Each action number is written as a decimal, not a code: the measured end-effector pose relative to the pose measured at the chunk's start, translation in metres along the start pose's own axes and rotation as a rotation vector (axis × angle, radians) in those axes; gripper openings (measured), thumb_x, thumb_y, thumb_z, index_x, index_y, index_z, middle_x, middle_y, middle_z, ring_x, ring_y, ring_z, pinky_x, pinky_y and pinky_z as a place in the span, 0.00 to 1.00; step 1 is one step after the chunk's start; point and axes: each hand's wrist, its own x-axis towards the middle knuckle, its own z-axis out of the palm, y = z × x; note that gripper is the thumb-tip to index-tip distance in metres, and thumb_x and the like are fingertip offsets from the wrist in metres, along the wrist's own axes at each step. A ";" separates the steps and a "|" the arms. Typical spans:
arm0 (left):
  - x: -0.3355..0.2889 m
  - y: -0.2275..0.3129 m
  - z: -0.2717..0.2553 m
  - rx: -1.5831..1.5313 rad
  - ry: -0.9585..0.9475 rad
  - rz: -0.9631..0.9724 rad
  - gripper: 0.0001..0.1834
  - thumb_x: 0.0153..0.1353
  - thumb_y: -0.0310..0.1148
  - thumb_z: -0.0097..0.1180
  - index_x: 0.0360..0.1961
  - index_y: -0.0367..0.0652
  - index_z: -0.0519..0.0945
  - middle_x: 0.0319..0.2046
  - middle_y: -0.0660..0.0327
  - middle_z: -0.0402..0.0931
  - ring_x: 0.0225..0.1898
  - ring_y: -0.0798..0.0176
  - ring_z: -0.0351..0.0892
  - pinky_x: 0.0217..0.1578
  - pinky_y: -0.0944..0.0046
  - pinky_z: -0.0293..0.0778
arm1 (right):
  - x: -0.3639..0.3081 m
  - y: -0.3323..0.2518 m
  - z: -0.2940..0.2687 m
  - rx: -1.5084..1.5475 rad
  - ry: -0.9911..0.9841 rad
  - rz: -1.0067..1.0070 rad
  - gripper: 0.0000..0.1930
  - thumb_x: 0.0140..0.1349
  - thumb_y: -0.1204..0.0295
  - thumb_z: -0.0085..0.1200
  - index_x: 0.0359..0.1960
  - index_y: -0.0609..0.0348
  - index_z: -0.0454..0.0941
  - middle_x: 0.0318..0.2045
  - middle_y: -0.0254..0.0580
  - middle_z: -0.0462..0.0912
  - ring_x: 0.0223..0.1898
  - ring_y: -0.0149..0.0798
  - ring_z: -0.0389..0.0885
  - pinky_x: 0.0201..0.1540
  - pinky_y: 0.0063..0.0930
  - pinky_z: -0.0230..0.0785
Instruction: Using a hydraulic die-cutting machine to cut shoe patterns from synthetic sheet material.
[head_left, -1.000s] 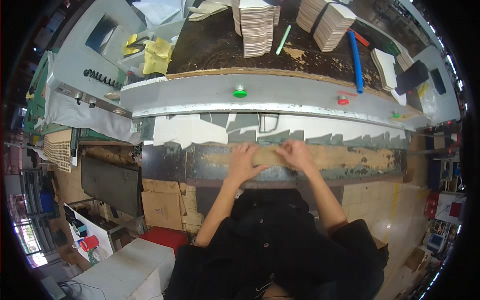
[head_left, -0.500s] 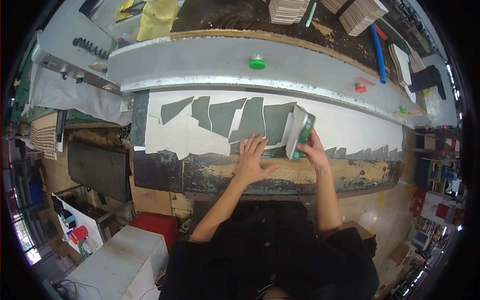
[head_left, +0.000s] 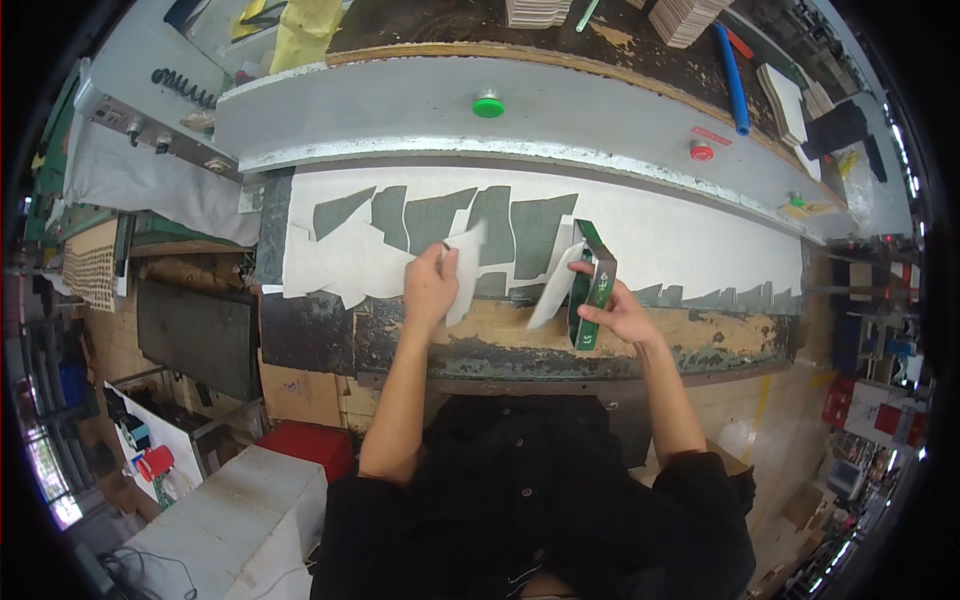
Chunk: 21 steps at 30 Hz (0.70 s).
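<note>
The left hand (head_left: 430, 290) is up over the near edge of the white sheet (head_left: 680, 235). Its fingers are pressed together on a small white cut piece (head_left: 466, 272). The piece stands up from the hand, with its long side running from near to far and tipping a little to the right.

The right hand (head_left: 618, 315) is just to the right, over the worn wooden edge (head_left: 500, 325) of the bench. It is wrapped around a green metal cutting frame (head_left: 592, 285). The frame stands on its edge, and its long side also runs from near to far. A second white piece (head_left: 553, 287) leans on the left side of the frame, between the two hands.

So the two white pieces are close to each other, side by side, and both point about the same way. The left hand's piece is to the left of the frame, and the gap between them is small. The left hand is the nearer one to the leaning piece.

Farther away, the white sheet shows a row of dark green holes (head_left: 470, 215) where shapes are cut out. Beyond it is a long grey machine bar (head_left: 400, 115) with a green button (head_left: 488, 104) and a red button (head_left: 702, 151). Stacks of cut pieces (head_left: 690, 15) and a blue tube (head_left: 732, 80) lie on the far table.
</note>
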 end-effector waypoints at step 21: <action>-0.044 0.030 0.071 -0.121 0.167 -0.329 0.19 0.66 0.33 0.67 0.54 0.34 0.83 0.39 0.50 0.88 0.38 0.56 0.89 0.42 0.55 0.82 | 0.018 -0.013 -0.071 -0.821 0.210 -0.133 0.31 0.62 0.75 0.73 0.68 0.54 0.77 0.71 0.51 0.68 0.70 0.58 0.72 0.70 0.52 0.72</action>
